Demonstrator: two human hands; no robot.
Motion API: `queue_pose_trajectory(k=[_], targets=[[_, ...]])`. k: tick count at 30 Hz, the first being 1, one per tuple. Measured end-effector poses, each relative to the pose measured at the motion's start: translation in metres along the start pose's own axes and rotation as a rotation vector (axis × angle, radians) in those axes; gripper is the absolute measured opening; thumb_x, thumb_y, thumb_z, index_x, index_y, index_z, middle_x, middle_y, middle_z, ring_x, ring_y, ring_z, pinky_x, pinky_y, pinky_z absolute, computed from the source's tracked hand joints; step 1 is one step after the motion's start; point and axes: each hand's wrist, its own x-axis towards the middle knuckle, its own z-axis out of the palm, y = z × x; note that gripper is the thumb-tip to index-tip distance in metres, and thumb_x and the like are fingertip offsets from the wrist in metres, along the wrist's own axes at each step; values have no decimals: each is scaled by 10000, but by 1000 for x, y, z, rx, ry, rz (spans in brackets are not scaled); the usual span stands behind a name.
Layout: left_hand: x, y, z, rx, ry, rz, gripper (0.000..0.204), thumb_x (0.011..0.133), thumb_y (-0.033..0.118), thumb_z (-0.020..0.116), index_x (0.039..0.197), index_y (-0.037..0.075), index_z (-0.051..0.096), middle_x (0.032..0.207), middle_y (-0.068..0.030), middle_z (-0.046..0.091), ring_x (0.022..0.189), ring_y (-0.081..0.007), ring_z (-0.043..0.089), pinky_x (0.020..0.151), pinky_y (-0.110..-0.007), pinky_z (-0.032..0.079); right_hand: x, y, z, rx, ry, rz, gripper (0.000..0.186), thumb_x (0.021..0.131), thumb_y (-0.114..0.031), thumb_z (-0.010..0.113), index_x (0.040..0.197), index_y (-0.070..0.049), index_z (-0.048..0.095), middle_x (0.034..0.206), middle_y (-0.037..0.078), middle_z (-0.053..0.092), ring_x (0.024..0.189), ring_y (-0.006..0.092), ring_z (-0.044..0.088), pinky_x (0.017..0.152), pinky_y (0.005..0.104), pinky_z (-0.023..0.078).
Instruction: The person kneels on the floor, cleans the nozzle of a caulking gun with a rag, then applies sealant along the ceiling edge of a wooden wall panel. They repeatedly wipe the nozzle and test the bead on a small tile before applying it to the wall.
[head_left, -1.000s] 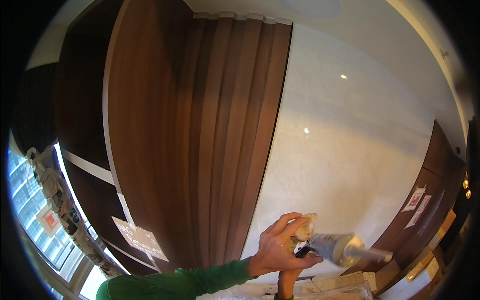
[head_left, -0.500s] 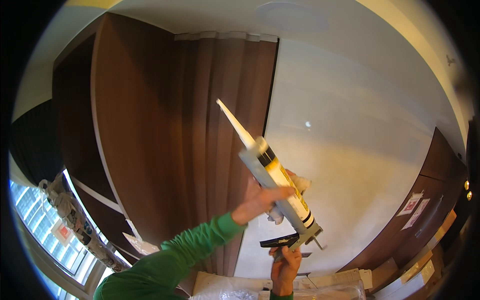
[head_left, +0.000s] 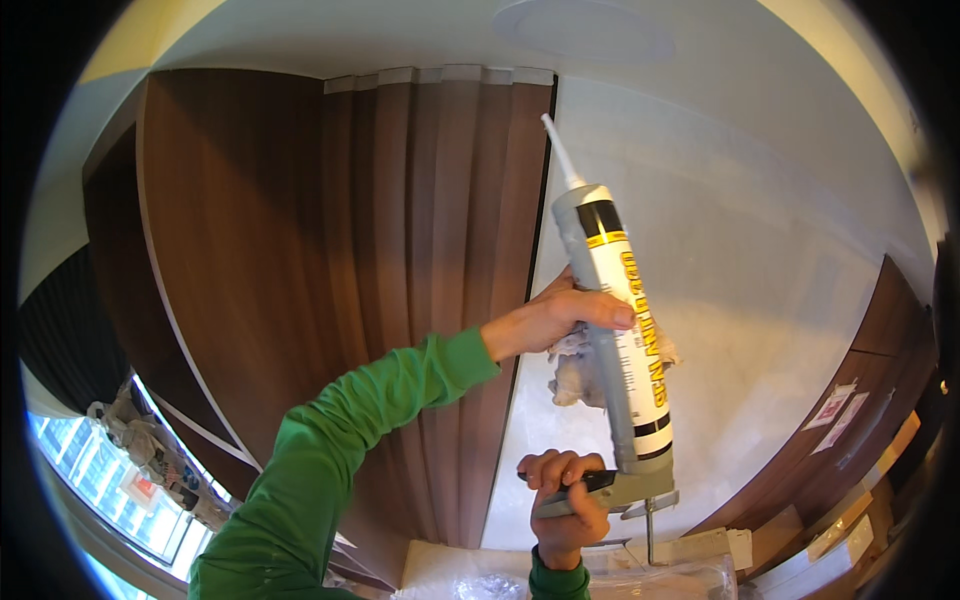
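Up at the seam: a caulking gun [head_left: 615, 340] is held upright, its white nozzle [head_left: 558, 150] raised close to the vertical joint where the ribbed wood panel [head_left: 440, 260] meets the pale stone wall [head_left: 740, 260].
Left hand: the left hand [head_left: 560, 318] is wrapped round the middle of the white cartridge [head_left: 625, 320], thumb pressed across its front; a crumpled whitish rag [head_left: 575, 370] is bunched under the palm against the tube.
Right hand: the right hand [head_left: 565, 500] is closed in a fist round the grey handle and trigger [head_left: 580, 488] at the bottom of the gun.
Sleeve: a green sleeve [head_left: 340, 450] is seen along the left forearm.
Progress: no fresh bead can be made out along the joint, and the nozzle tip is not seen touching it; the sealing is judged to be at its start, with the run down the seam left to do.
Below: wrapped cartons [head_left: 680, 560] are seen stacked at the lower edge.
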Motion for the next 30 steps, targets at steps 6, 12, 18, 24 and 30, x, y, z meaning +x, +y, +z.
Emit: queue_pose_trajectory(k=[6, 12, 18, 24, 30], targets=[[-12, 38, -53, 828, -79, -257, 378, 707, 171, 849, 1020, -1, 726, 984, -122, 730, 906, -204, 674, 813, -325, 535, -2, -15, 1, -119, 68, -25, 280, 982, -327, 533, 894, -67, 479, 685, 87, 446, 675, 256, 469, 727, 486, 440], [-5, 110, -116, 1687, 338, 49, 502, 748, 227, 681, 1221, 60, 662, 855, -194, 709, 793, -342, 688, 724, -430, 548, 1, -19, -10, -97, 94, -24, 224, 952, -247, 553, 905, -34, 502, 720, 115, 496, 710, 276, 518, 782, 484, 481], [58, 153, -110, 2243, 332, -312, 913, 695, 112, 654, 1529, 46, 287, 978, -227, 688, 944, -383, 680, 792, -484, 557, 7, -36, -29, -29, 109, -11, 211, 921, -216, 590, 885, -18, 526, 723, 132, 530, 713, 286, 552, 790, 492, 505], [67, 162, -133, 2369, 298, -145, 950, 669, 83, 662, 1543, 53, 291, 857, -196, 695, 799, -394, 692, 733, -496, 558, 0, -34, -28, -5, 80, 8, 212, 911, -218, 605, 878, -22, 529, 720, 128, 540, 711, 283, 554, 779, 493, 504], [54, 154, -114, 2497, 193, -221, 885, 698, 125, 661, 1522, 47, 348, 834, -158, 707, 793, -376, 696, 722, -482, 568, 12, -32, -37, 102, 19, -4, 173, 926, -184, 579, 881, -30, 516, 727, 126, 539, 715, 268, 543, 785, 485, 494]])
